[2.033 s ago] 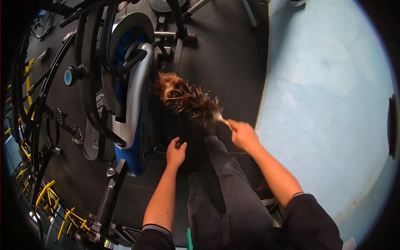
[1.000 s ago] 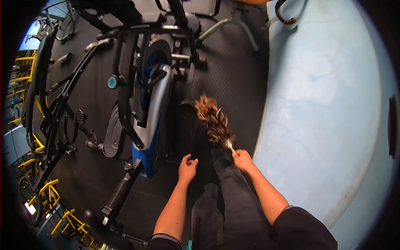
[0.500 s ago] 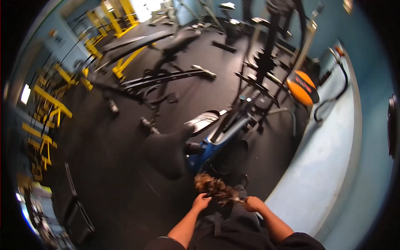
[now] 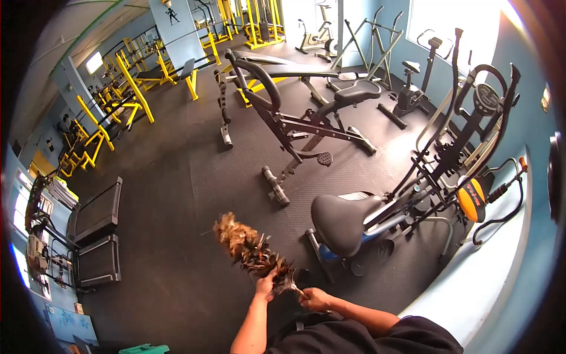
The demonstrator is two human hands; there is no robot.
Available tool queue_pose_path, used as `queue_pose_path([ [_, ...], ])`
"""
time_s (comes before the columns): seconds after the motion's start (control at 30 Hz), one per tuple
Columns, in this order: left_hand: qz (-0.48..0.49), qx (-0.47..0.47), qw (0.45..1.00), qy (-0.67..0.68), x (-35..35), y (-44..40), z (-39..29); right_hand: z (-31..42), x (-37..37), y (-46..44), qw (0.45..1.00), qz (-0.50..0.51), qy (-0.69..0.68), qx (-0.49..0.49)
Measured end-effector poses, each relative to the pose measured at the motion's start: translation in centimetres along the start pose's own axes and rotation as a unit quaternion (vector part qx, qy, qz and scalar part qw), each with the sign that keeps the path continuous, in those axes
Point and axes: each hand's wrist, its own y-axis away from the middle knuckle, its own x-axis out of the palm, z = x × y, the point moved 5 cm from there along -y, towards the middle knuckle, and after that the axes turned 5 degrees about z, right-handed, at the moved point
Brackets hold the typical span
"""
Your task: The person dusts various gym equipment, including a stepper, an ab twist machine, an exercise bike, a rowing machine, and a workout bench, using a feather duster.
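A brown feather duster (image 4: 250,251) slants across my front, its feathered end up and to the left. My right hand (image 4: 316,300) is closed around the thin handle at its lower end. Against the lower feathers, my left hand (image 4: 266,287) is closed, with some fingers hidden behind the plumes. Just beyond and to the right stands an exercise bike with a dark padded saddle (image 4: 342,221) and a blue frame; the duster is apart from it.
A black folding exercise machine (image 4: 295,124) stands ahead on the dark rubber floor (image 4: 171,236). Two treadmills (image 4: 97,259) are at the left, yellow weight frames (image 4: 135,88) at the back left. An orange-and-black pad (image 4: 471,199) is by the right wall ledge (image 4: 471,283).
The view has swung left and up, so the bike now appears further right. The duster has turned to point up-left, with both hands still on it.
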Motion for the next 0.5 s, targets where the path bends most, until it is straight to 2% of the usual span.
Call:
queue_pose_path([
  [0.03, -0.06, -0.05, 0.993, -0.09, -1.9, -2.7, 0.1, 1.2, -0.3, -1.6, 1.0, -0.008, -0.013, 0.005],
  [0.07, -0.062, -0.025, 0.99, -0.125, -1.6, -4.2, -2.0, 2.7, -0.8, -3.7, 1.0, -0.011, -0.015, 0.001],
  [0.17, -0.033, 0.042, 0.97, -0.235, 1.0, -7.4, -11.3, 6.5, -3.2, -9.3, 0.97, -0.092, -0.224, 0.021],
  [0.23, -0.005, 0.023, 0.967, -0.252, 2.7, -10.6, -17.0, 9.4, -6.6, -11.8, 0.932, -0.117, -0.338, 0.059],
  [0.3, 0.055, 0.096, 0.97, -0.217, 3.8, -15.3, -21.7, 12.2, -10.2, -14.8, 0.881, -0.119, -0.454, 0.059],
  [0.33, 0.051, 0.092, 0.971, -0.217, 4.7, -16.0, -24.5, 14.7, -12.1, -15.5, 0.868, -0.141, -0.469, 0.078],
  [0.37, 0.046, 0.082, 0.971, -0.218, 5.4, -16.1, -27.0, 16.0, -13.4, -16.8, 0.807, -0.151, -0.567, 0.065],
  [0.43, 0.073, 0.069, 0.981, -0.169, 6.0, -17.7, -30.3, 17.3, -16.3, -20.7, 0.79, -0.236, -0.563, 0.057],
  [0.47, 0.089, 0.065, 0.981, -0.161, 6.2, -18.7, -31.4, 18.7, -17.4, -22.0, 0.787, -0.246, -0.563, 0.055],
  [0.5, 0.107, 0.061, 0.98, -0.154, 6.3, -20.1, -32.1, 20.3, -18.8, -23.0, 0.78, -0.283, -0.558, 0.004],
])
